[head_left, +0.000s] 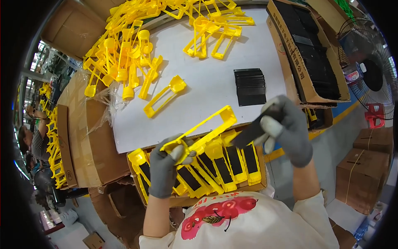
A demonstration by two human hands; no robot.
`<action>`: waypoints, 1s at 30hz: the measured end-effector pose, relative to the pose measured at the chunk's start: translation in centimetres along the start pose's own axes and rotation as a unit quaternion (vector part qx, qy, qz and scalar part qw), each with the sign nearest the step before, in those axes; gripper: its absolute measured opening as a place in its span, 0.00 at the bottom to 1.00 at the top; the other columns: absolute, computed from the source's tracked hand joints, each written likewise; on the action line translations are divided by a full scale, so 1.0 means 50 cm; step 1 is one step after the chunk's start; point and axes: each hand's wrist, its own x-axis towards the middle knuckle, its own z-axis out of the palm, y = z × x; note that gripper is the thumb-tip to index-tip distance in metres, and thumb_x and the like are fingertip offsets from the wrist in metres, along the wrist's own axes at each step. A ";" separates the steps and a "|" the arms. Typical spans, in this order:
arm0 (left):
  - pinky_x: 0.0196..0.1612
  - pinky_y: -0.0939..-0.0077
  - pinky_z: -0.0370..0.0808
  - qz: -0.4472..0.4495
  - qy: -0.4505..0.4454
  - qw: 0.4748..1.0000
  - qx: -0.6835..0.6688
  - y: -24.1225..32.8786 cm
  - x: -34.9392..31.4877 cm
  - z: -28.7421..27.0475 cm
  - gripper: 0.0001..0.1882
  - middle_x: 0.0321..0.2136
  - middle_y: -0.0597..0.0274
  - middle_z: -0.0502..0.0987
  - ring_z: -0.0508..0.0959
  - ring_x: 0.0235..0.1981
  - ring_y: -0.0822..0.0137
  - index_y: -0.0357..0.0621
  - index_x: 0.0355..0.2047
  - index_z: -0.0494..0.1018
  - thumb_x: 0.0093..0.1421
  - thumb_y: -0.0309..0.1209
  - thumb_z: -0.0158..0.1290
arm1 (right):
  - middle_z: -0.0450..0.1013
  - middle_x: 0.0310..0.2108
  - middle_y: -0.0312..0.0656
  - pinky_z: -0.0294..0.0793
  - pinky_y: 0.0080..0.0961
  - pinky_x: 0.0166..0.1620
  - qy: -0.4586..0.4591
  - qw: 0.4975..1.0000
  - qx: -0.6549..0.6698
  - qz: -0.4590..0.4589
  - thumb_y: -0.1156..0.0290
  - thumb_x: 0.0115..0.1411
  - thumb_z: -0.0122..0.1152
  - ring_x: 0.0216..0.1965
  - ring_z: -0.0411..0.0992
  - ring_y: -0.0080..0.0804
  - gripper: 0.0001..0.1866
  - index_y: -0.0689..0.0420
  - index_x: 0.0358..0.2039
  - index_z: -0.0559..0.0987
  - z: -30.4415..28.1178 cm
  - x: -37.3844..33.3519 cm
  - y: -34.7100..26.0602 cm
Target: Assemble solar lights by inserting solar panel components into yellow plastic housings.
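Observation:
My left hand point(169, 159), in a grey glove, is closed on the scoop end of a yellow plastic frame point(226, 118). The frame's long open window slants up to the right. My right hand point(286, 128), gloved too, pinches a flat black strip point(252, 132) that points down-left, a little apart from the frame. Below both hands a cardboard box point(260, 155) holds several yellow frames with black strips in their windows. A fanned stack of black strips point(250, 87) lies on the white table point(199, 89), beyond my right hand. One loose yellow frame point(166, 96) lies left of it.
A heap of yellow frames point(120, 58) covers the table's far left, with a smaller pile point(211, 31) at the back. At the right stands a carton of black strips point(309, 50), near a fan point(369, 72). Cartons point(360, 178) and a red stool point(374, 115) are on the floor.

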 end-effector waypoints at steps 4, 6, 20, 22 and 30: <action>0.37 0.75 0.80 -0.036 -0.056 0.998 -0.019 0.001 -0.022 0.044 0.18 0.40 0.48 0.77 0.81 0.34 0.61 0.30 0.49 0.70 0.60 0.26 0.50 | 0.70 0.23 0.32 0.65 0.14 0.22 -0.029 0.986 -0.113 -0.123 0.68 0.60 0.60 0.18 0.64 0.14 0.10 0.61 0.36 0.74 0.030 -0.016 0.088; 0.36 0.76 0.80 -0.028 -0.065 0.997 -0.021 -0.007 -0.034 0.047 0.17 0.39 0.49 0.78 0.81 0.34 0.62 0.30 0.49 0.70 0.60 0.25 0.50 | 0.68 0.21 0.31 0.65 0.16 0.23 -0.033 0.974 -0.161 -0.157 0.68 0.60 0.60 0.19 0.63 0.14 0.10 0.61 0.36 0.75 0.043 -0.021 0.096; 0.33 0.74 0.79 -0.035 -0.042 0.997 -0.048 -0.028 -0.047 0.057 0.16 0.30 0.51 0.76 0.81 0.27 0.61 0.29 0.46 0.71 0.58 0.25 0.51 | 0.76 0.24 0.39 0.74 0.16 0.27 -0.015 0.996 -0.056 0.065 0.73 0.60 0.56 0.22 0.73 0.17 0.11 0.58 0.43 0.72 0.067 -0.043 0.081; 0.34 0.74 0.79 -0.044 -0.040 0.997 -0.049 -0.027 -0.045 0.060 0.16 0.30 0.51 0.76 0.80 0.26 0.61 0.29 0.46 0.71 0.58 0.24 0.51 | 0.76 0.26 0.41 0.75 0.18 0.29 -0.006 0.995 -0.093 0.025 0.72 0.60 0.56 0.23 0.75 0.21 0.11 0.58 0.43 0.71 0.071 -0.043 0.097; 0.33 0.75 0.81 -0.051 -0.052 0.996 -0.044 -0.022 -0.042 0.066 0.17 0.36 0.48 0.77 0.82 0.31 0.57 0.28 0.48 0.71 0.57 0.19 0.50 | 0.78 0.31 0.48 0.77 0.28 0.33 -0.008 0.974 -0.212 -0.074 0.71 0.60 0.56 0.33 0.79 0.42 0.09 0.58 0.41 0.71 0.069 -0.030 0.112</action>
